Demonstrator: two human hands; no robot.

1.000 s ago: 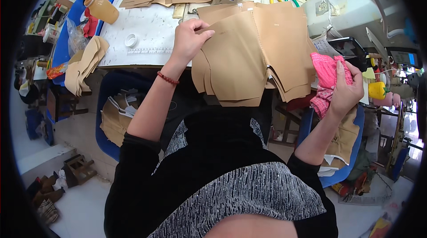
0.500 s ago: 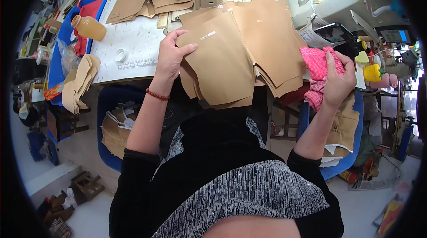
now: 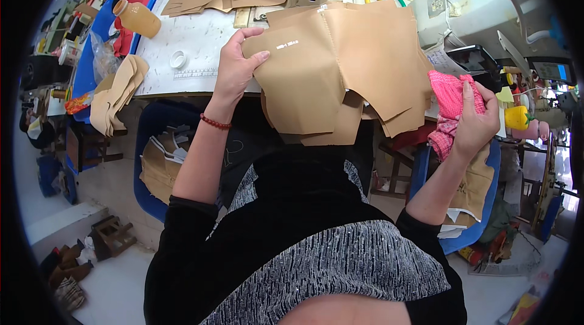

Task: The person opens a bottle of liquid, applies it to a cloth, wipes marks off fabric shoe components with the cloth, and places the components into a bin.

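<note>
Sheet of brown material [image 3: 298,85] overhangs the tabletop [image 3: 204,48], edge pinched in my left grip [image 3: 235,65]; my right grip [image 3: 477,123] clamps pink cloth [image 3: 448,97]. I'm likely steadying the sheet; turning it calls for firm pinching.

A black top [image 3: 292,200] fills the lower center of the frame, crossed near the bottom edge by a broad, curving panel [image 3: 328,264] of streaked gray, black and white fabric dotted with tiny glints. Smaller patches [image 3: 244,188] of similar fabric show near center, one on either side of the black. Plain black sleeves [image 3: 182,228] end partway along the forearms [image 3: 204,161]. A bracelet [image 3: 216,122] of small, round, dark red beads circles the wrist of the left hand [image 3: 236,65].
</note>
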